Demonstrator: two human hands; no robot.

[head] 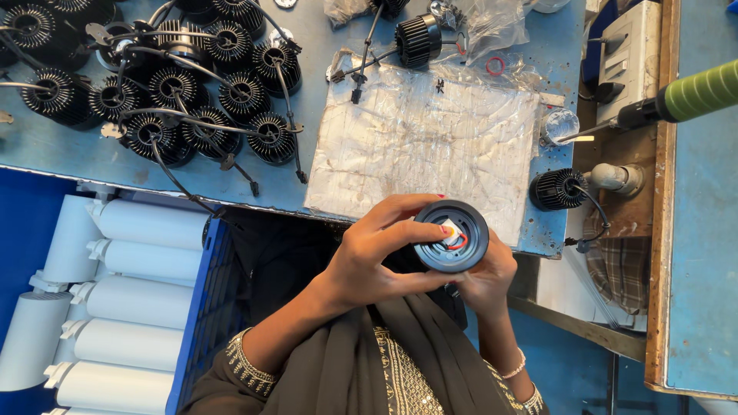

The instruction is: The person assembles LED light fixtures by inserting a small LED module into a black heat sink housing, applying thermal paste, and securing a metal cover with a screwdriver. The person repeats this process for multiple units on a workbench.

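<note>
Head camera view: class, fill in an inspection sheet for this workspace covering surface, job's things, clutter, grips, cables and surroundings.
Surface: blue worktable with a plastic-wrapped white board on it.
Job's things: round black lamp housing, red ring inside, held above the table edge.
Clutter: cluster of black finned heat sinks; another single finned heat sink; clear plastic bags.
Grips: left hand fingers pressing into the housing; right hand supporting it from beneath.
Cables: black leads trailing from the heat sinks.
Surroundings: blue crate of white cylinders; green-handled tool.
</note>
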